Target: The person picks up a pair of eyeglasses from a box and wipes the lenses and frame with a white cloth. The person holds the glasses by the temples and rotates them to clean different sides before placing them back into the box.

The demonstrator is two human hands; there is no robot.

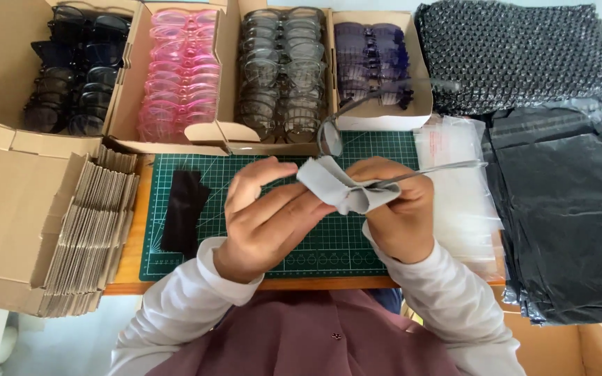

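Grey cloth (pixel 346 188) pinched around glasses (pixel 391 132) by raised left hand (pixel 263 219) and right hand (pixel 398 209), grips clamped

light: bright, even, soft daylight | shadows: faint, under hands on the cutting mat (pixel 357 240) | glare: small glints on bubble wrap (pixel 517 52) | focus: sharp, slight motion blur on fingers | edges: mild wide-angle bowing
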